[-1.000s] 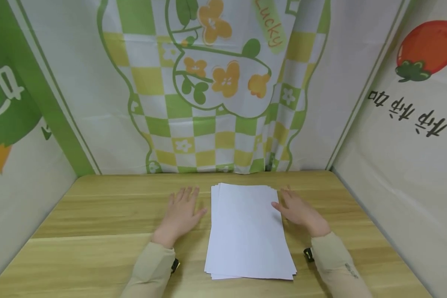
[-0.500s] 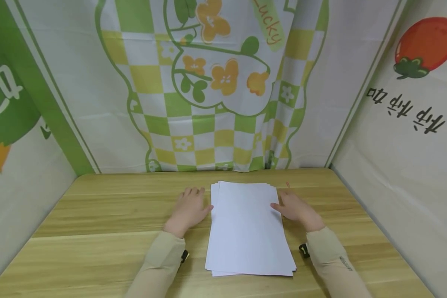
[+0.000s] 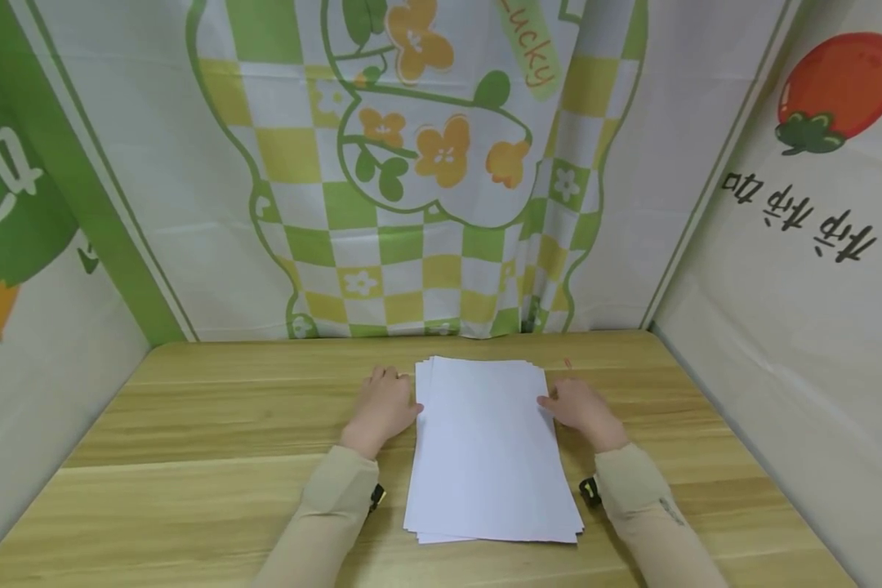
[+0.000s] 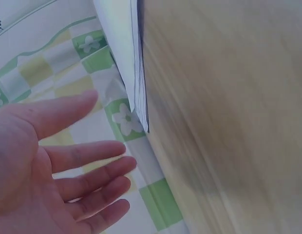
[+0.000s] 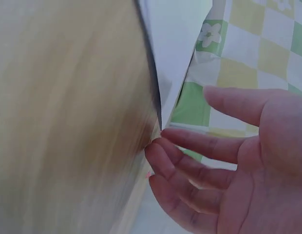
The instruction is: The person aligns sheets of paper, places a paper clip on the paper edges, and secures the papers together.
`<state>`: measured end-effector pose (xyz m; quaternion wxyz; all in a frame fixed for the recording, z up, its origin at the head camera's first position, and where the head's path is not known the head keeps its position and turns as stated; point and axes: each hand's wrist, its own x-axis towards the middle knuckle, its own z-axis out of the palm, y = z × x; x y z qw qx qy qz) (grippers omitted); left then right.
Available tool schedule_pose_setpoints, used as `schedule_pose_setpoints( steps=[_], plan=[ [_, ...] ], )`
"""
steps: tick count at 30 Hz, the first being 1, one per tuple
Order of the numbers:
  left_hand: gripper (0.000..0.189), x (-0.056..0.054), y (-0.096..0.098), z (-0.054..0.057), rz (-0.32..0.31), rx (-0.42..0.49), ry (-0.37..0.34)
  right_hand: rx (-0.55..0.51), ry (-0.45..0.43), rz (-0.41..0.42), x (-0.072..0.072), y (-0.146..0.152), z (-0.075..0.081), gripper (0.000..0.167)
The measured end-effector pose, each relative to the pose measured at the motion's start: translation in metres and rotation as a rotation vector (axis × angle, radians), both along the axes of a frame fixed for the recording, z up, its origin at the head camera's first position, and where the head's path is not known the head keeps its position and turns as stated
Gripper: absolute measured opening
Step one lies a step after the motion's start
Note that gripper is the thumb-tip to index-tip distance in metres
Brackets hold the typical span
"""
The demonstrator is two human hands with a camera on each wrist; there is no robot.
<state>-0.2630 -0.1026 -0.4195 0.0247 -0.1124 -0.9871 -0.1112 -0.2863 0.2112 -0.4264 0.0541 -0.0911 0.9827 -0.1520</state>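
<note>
Since a second ago, the left hand (image 3: 382, 408) has come in from farther left to the paper (image 3: 492, 449), its fingers (image 4: 87, 153) now more bent; the right hand (image 3: 582, 411) has shifted slightly inward. The paper, a white stack with uneven edges, lies flat just right of the lower centre of the frame, its longer sides running from front to back. The left thumb tip meets or overlaps its left edge, and the right thumb tip its right edge, both toward the far end; I cannot tell whether either one presses. In the wrist views the left fingers are gently bent and the right ones more curved, with each thumb held apart from them, pinching nothing. Beige sleeves (image 3: 341, 486) enter from the bottom of the frame, with a black buckle (image 3: 590, 491) at the right cuff. Below all this is the wood-grain surface (image 3: 228, 441), with a small red mark (image 3: 568, 363) beyond the right hand. A green-and-yellow checked curtain (image 3: 441, 273) hangs at the top centre; a tomato print (image 3: 841, 86) shows at the upper right.
</note>
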Motion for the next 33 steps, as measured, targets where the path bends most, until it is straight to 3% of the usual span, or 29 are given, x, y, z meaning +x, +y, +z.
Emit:
schedule_pose_setpoints(
  steps=[3,11,16,21,33],
  plan=[
    [0.028,-0.002,0.005,-0.001,0.014,-0.003,0.012,-0.012,-0.024,-0.018,-0.001,-0.001,0.000,0.039],
    [0.029,-0.002,0.017,0.001,0.088,0.030,0.006,-0.017,-0.078,-0.062,-0.005,-0.006,0.004,0.036],
    [0.028,-0.003,0.022,0.001,0.081,0.034,0.014,-0.048,-0.111,-0.110,-0.006,-0.009,0.005,0.038],
    [0.030,-0.003,0.024,-0.001,0.093,0.063,-0.024,-0.116,-0.146,-0.133,-0.006,-0.008,0.002,0.047],
    [0.032,-0.004,0.025,0.002,0.174,0.179,-0.117,-0.141,-0.188,-0.173,-0.010,-0.008,0.004,0.044]
  ],
)
